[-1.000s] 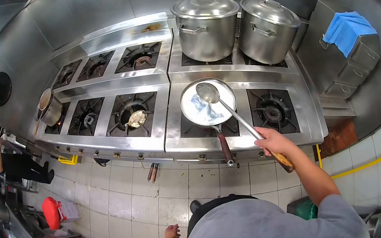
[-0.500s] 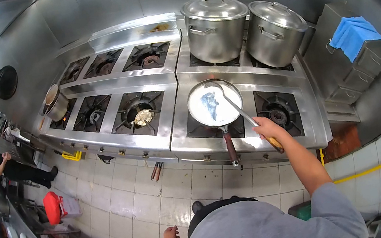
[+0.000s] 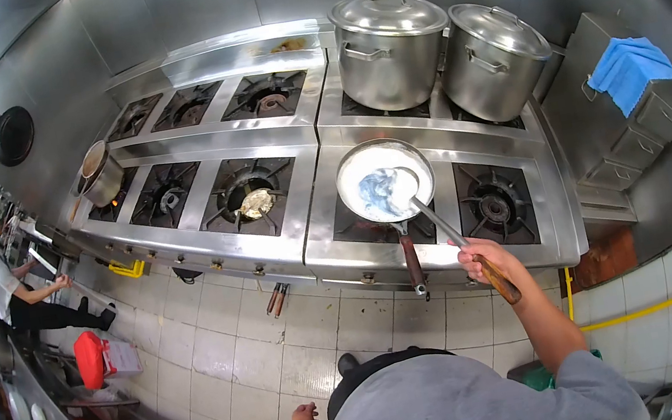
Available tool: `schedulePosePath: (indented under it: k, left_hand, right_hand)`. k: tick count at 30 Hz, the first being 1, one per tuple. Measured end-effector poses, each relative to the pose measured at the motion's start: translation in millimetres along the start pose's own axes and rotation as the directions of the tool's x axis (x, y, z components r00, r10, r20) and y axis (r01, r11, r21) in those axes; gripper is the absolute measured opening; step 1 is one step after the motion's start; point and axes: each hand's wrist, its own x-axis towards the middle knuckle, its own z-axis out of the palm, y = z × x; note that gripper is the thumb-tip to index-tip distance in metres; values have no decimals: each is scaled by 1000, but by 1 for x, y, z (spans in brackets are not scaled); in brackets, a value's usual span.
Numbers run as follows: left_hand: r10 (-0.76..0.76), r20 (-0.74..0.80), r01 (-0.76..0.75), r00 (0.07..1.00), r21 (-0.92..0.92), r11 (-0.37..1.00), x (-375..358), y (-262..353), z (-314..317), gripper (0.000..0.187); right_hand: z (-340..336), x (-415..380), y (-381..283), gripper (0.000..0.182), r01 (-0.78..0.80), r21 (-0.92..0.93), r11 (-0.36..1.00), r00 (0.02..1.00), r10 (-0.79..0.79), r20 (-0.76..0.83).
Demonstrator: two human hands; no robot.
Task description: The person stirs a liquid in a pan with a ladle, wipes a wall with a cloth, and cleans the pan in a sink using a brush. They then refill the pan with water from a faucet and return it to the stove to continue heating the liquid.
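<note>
My right hand [image 3: 484,258] is closed round the wooden handle of a metal ladle [image 3: 441,226]. The ladle's head dips into white liquid [image 3: 374,184] near the right side of a frying pan, where a dark patch of the bottom shows through. That pan [image 3: 379,143] sits on a front burner, its brown handle pointing towards me. Low at my side hangs my left hand [image 3: 304,419], loosely curled with its fingers a little apart and nothing seen in it. It touches neither the pan nor the stove.
Two large lidded pots [image 3: 391,60] [image 3: 495,61] stand behind the pan. A small pot [image 3: 101,179] is on the far-left burner, and crumpled foil [image 3: 257,204] lies on another. Blue cloth [image 3: 633,72] drapes a cabinet at right. Another person [image 3: 9,284] stands at left near a red bag [image 3: 91,360].
My right hand has come down and towards me, drawing the ladle's head from the pan's far side to its near right. The other person has turned and raised their arms forward.
</note>
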Motion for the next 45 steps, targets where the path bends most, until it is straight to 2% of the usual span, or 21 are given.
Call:
schedulePosePath:
  k: [4,6,9,19,22,28,30,31,33,34,35,37,38,40,41,43,45]
  left_hand:
    - [13,21,-13,1000,2,1000,6,8,-2,34]
    - [13,24,-13,1000,5,1000,9,12,-1,34]
    - [43,45,-43,998,5,999,14,21,0,33]
    - [68,36,-69,997,28,997,15,39,10,33]
    - [41,58,-43,998,31,999,14,30,8,33]
    - [19,32,-19,999,-18,1000,11,14,3,34]
    - [20,23,-19,1000,-42,999,10,9,2,34]
    - [19,20,-18,1000,-46,999,9,7,2,34]
    - [17,24,-16,1000,-61,998,6,7,1,33]
    - [18,24,-16,1000,-61,998,4,9,1,33]
    - [14,18,-13,1000,-38,999,2,11,2,33]
    - [11,9,-11,1000,-17,1000,2,12,1,32]
    - [16,13,-16,1000,-24,1000,2,12,0,32]
    - [20,16,-19,1000,-32,999,3,11,0,32]
    - [25,12,-25,1000,-30,999,4,11,1,32]
    - [29,6,-29,1000,-27,999,3,10,1,32]
    - [25,8,-25,1000,4,1000,3,9,2,33]
  right_hand:
    - [17,-31,-1,42,52,-73,996,997,-57,-60]
    - [22,-37,-5,43,62,-215,975,993,-82,-84]
    - [24,-33,-5,45,51,-300,953,991,-84,-100]
    - [45,-21,-6,50,38,-482,876,988,-105,-112]
    - [53,-16,-6,54,23,-580,814,990,-98,-98]
    - [45,2,4,57,106,-745,659,963,-254,-87]
    - [31,8,3,60,86,-845,529,902,-401,-159]
    - [27,9,0,60,88,-845,527,904,-399,-155]
    - [21,10,-9,61,-21,-928,373,843,-493,-217]
    - [13,12,-13,64,-54,-939,341,847,-482,-224]
    - [5,15,-13,64,-53,-939,341,847,-482,-223]
    - [-2,21,-14,41,2,-889,457,868,-442,-226]
    - [-6,23,-12,41,3,-889,458,869,-441,-224]
    - [-3,21,-12,23,-7,-650,759,944,-210,-255]
    - [-1,20,-12,23,-7,-650,760,944,-208,-254]
    - [14,13,-13,13,-62,-499,864,965,-75,-249]
    - [11,13,-9,15,-50,-432,901,976,-47,-211]
